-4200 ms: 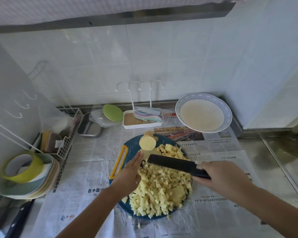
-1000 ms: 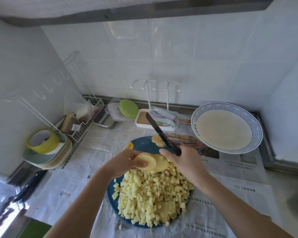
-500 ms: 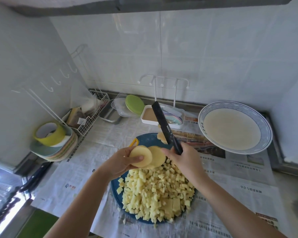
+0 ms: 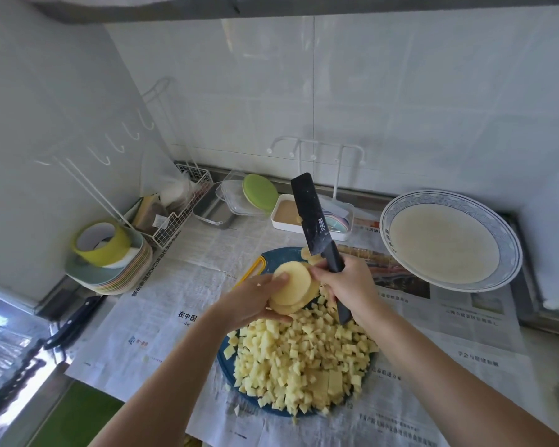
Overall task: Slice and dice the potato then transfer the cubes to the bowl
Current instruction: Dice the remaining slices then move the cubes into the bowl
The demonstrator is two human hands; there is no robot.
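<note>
The left hand (image 4: 250, 300) cups a fanned stack of round potato slices (image 4: 291, 282), thumb pressed on the top slice and fingers curled beneath, lifted clear of the cutting board (image 4: 279, 258). Just to the right of that hold, the right hand (image 4: 347, 285) is wrapped round the handle of a black knife (image 4: 313, 221). Its blade points up and away, leaning left, and its fingertips sit at the edge of the slices.

Directly under and nearer than both hands, a heap of potato cubes (image 4: 304, 359) covers most of the board. Beyond the grip, behind the raised blade, a white tray (image 4: 281, 224) and a green lid (image 4: 260, 191) stand against the tiled wall. Far right of the knife hand, the bowl (image 4: 505, 235) lies tilted on the newspaper (image 4: 181, 285), well apart from the cubes. To the left of the slice-holding hand lie a wire basket (image 4: 178, 221), a stack of plates (image 4: 117, 275) topped by a yellow tape roll (image 4: 104, 243), and a dark knife (image 4: 75, 321) near the counter's edge.

Bare newspaper runs between the knife hand and the bowl, and again left of the board as far as the plates.
</note>
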